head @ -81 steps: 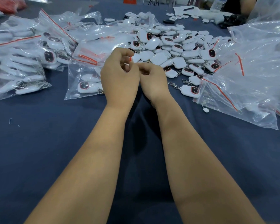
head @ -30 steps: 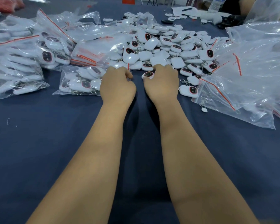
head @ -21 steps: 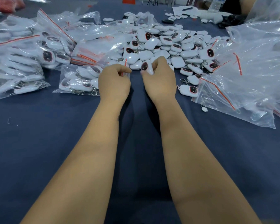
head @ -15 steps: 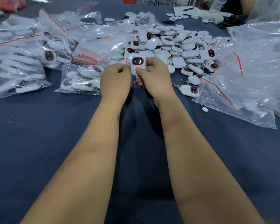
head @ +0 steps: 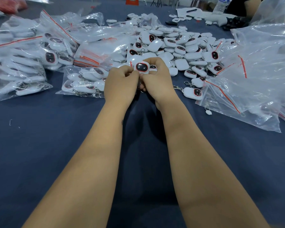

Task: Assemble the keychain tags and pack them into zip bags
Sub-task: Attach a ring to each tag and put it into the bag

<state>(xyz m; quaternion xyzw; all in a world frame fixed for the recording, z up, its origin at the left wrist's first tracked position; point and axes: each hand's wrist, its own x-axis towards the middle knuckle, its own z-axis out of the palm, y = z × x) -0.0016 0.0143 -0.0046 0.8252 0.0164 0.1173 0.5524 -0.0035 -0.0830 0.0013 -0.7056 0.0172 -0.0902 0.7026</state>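
Head view, grip: the left hand (head: 121, 84) and the right hand (head: 156, 79) meet knuckle to knuckle above the blue table (head: 39, 145); both have fingers curled round one white keychain tag (head: 142, 67), pinching it from either side; a small red-edged strip shows at the left fingertips, too small to name.
Head view, tag in hand: it stands just above the meeting fingertips, dark red-ringed face turned toward the camera, its body roughly upright; something metallic hangs below the hands, mostly hidden.
Head view, relation for the coming move: the tag sits between the two hands, slightly nearer the right hand's thumb side; the nearest part-filled zip bag (head: 82, 81) lies just left of the left hand, so the left hand is the nearer one for bagging; this looks like the assembly step, with packing to follow.
Head view, loose tags: a pile (head: 176, 46) just beyond the grip, too many to count; one lone tag with clasp (head: 193, 93) lies to the right of the right hand.
Head view, filled bags: a heap (head: 23, 63) well left of the grip, overlapping, no sure count.
Head view, empty bags: a crumpled stack (head: 253, 79) to the right, count unclear.
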